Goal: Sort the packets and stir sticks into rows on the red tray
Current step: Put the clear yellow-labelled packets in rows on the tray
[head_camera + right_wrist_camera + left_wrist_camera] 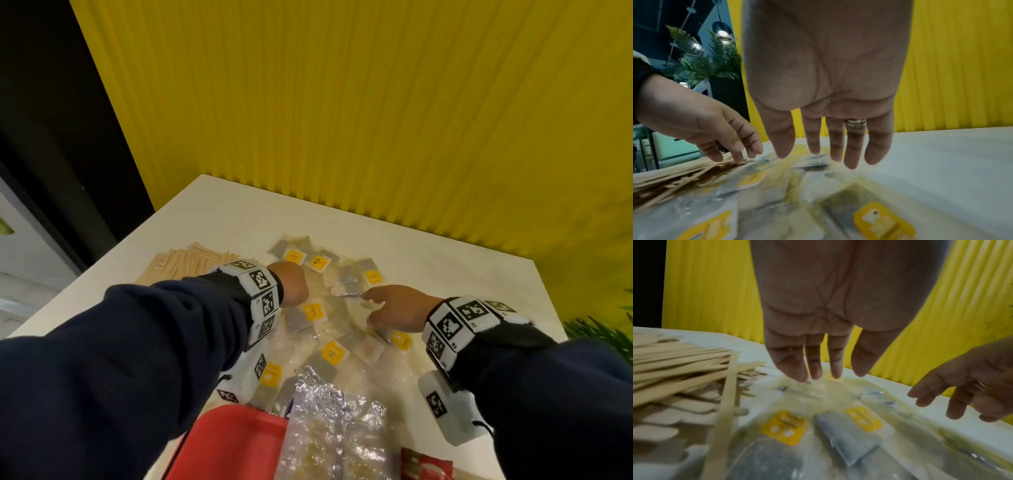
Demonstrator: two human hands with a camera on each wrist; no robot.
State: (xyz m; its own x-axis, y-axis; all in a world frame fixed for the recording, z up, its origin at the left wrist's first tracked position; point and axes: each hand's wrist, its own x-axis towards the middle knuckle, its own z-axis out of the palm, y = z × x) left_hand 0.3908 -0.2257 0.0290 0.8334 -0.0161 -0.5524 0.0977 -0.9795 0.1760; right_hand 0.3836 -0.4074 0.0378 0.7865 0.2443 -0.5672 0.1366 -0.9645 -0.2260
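From the head view, you're hovering your left hand [291,284] and right hand [394,308] over glossy clear packets [330,353] heaped beyond the red tray [236,435]. Left wrist view: fingers [813,363] hanging relaxed, holding nothing, flat wooden stir sticks [678,360] beside. Right wrist view: fingers [835,142] spreading straight, empty, probably readying to gather.
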